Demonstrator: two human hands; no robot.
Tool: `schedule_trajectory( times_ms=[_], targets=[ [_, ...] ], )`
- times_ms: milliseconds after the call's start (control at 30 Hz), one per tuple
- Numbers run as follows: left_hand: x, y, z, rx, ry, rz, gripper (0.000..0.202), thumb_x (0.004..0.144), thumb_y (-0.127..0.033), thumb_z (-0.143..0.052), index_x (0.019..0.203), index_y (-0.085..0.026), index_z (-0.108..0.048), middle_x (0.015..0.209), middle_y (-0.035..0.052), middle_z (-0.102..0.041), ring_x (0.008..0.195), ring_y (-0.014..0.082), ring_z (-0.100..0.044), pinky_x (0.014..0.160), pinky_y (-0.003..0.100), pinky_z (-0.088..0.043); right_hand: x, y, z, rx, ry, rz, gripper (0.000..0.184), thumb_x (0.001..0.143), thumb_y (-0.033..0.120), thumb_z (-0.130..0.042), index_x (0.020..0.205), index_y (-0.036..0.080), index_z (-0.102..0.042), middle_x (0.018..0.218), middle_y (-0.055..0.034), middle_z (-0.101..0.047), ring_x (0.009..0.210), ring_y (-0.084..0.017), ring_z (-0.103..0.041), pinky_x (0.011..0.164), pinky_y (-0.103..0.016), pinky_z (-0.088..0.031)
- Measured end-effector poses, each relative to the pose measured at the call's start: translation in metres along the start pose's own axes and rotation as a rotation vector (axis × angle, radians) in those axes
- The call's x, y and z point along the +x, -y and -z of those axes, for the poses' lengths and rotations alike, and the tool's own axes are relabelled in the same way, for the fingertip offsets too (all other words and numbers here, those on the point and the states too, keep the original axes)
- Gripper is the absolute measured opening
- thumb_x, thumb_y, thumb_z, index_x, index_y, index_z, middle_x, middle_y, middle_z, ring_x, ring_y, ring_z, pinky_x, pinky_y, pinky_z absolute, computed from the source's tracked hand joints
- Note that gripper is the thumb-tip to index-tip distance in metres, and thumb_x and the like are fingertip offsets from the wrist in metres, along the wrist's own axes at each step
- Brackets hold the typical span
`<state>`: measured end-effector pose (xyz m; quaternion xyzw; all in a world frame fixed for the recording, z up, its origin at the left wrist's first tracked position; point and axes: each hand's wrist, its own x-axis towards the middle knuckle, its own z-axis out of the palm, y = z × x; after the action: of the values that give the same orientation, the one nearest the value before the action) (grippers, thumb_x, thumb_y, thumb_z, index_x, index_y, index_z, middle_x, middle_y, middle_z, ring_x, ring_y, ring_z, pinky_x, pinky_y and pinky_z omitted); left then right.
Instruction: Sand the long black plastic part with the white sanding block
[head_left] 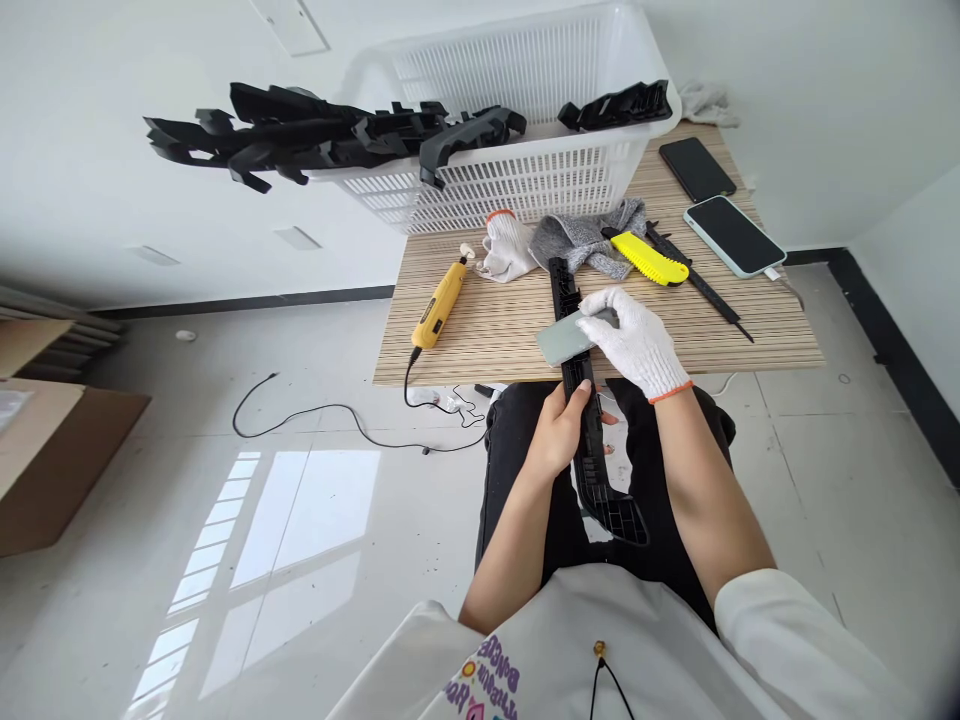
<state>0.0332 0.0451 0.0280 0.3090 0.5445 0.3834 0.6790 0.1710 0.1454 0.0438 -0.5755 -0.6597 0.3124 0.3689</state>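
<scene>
A long black ribbed plastic part [592, 465] slants from the table's front edge down over my lap, its wider end bent to the right. My left hand [559, 430], bare, is wrapped round the middle of it. Wearing a white knitted glove with an orange cuff, my right hand [632, 340] pinches a flat grey-green rectangular piece [562, 341], which looks like folded sandpaper. That piece lies across the upper stretch of the plastic part; whether it presses on it I cannot tell. The part's far end reaches a grey cloth [574, 238].
On the wooden table [495, 340] lie a yellow rotary tool [440, 305], a white glove [508, 247], a yellow utility knife [649, 258], a black caliper [705, 287] and two phones [735, 236]. Behind stands a white basket [510, 185] with black parts [300, 130]. A cable [337, 406] trails on the floor.
</scene>
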Motion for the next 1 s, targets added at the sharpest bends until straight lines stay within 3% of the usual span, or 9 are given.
schedule_trajectory(
  times_ms=[133, 233, 367, 500, 633, 767, 900, 1000],
  targets=[
    [0.001, 0.002, 0.001, 0.002, 0.001, -0.005, 0.037, 0.094, -0.055, -0.058, 0.098, -0.018, -0.057, 0.066, 0.0023, -0.071, 0.044, 0.0154, -0.06, 0.044, 0.033, -0.06, -0.001, 0.003, -0.002, -0.085, -0.148, -0.033, 0.02, 0.087, 0.039, -0.061, 0.102, 0.026, -0.066, 0.112, -0.0023, -0.075, 0.102, -0.025, -0.069, 0.097, -0.044, -0.05],
    [0.002, 0.004, 0.002, -0.002, -0.004, -0.013, 0.037, 0.093, -0.055, -0.059, 0.099, -0.019, -0.055, 0.066, 0.0026, -0.071, 0.046, 0.0163, -0.062, 0.046, 0.032, -0.06, -0.005, 0.004, -0.005, -0.163, -0.102, 0.018, 0.019, 0.087, 0.04, -0.062, 0.101, 0.028, -0.067, 0.111, -0.001, -0.076, 0.102, -0.026, -0.069, 0.093, -0.042, -0.051],
    [0.001, 0.003, 0.002, -0.004, 0.008, -0.019, 0.034, 0.095, -0.053, -0.055, 0.098, -0.019, -0.052, 0.064, 0.0015, -0.071, 0.042, 0.0164, -0.061, 0.043, 0.032, -0.059, -0.011, 0.006, -0.011, -0.281, -0.235, -0.017, 0.026, 0.093, 0.044, -0.057, 0.109, 0.026, -0.066, 0.11, -0.004, -0.076, 0.097, -0.027, -0.07, 0.088, -0.041, -0.051],
    [0.0, 0.002, 0.002, -0.01, 0.013, -0.028, 0.036, 0.094, -0.054, -0.056, 0.101, -0.019, -0.053, 0.063, 0.0011, -0.07, 0.04, 0.0166, -0.061, 0.04, 0.029, -0.055, -0.014, 0.008, -0.018, -0.392, -0.182, 0.104, 0.032, 0.098, 0.046, -0.052, 0.117, 0.025, -0.066, 0.112, -0.0048, -0.076, 0.095, -0.027, -0.071, 0.085, -0.04, -0.051],
    [0.0, 0.002, 0.002, -0.002, 0.009, -0.016, 0.036, 0.093, -0.055, -0.057, 0.097, -0.02, -0.052, 0.062, 0.0001, -0.068, 0.039, 0.0164, -0.061, 0.04, 0.029, -0.055, -0.013, 0.009, -0.02, -0.401, -0.286, 0.003, 0.034, 0.097, 0.046, -0.052, 0.118, 0.023, -0.065, 0.111, -0.0065, -0.076, 0.092, -0.027, -0.072, 0.084, -0.04, -0.052],
    [0.0, 0.003, 0.003, -0.003, 0.004, -0.029, 0.038, 0.093, -0.056, -0.058, 0.101, -0.019, -0.053, 0.063, 0.0006, -0.069, 0.041, 0.0154, -0.061, 0.042, 0.028, -0.055, -0.014, 0.009, -0.02, -0.361, -0.16, 0.108, 0.035, 0.096, 0.049, -0.053, 0.118, 0.026, -0.066, 0.115, -0.0054, -0.076, 0.097, -0.027, -0.071, 0.087, -0.039, -0.052],
    [-0.001, 0.004, 0.004, 0.008, 0.007, -0.019, 0.037, 0.095, -0.056, -0.055, 0.1, -0.02, -0.051, 0.062, 0.0007, -0.069, 0.04, 0.0164, -0.06, 0.044, 0.031, -0.058, -0.014, 0.01, -0.018, -0.293, -0.268, 0.008, 0.037, 0.095, 0.05, -0.053, 0.12, 0.025, -0.064, 0.119, -0.0072, -0.075, 0.101, -0.029, -0.071, 0.091, -0.043, -0.052],
    [-0.001, 0.003, 0.003, 0.016, 0.005, -0.02, 0.035, 0.095, -0.055, -0.055, 0.102, -0.02, -0.052, 0.061, -0.0007, -0.068, 0.042, 0.016, -0.061, 0.046, 0.031, -0.059, -0.013, 0.01, -0.015, -0.266, -0.122, 0.043, 0.035, 0.092, 0.05, -0.057, 0.117, 0.027, -0.066, 0.115, -0.0054, -0.076, 0.101, -0.03, -0.071, 0.092, -0.044, -0.052]
  ],
)
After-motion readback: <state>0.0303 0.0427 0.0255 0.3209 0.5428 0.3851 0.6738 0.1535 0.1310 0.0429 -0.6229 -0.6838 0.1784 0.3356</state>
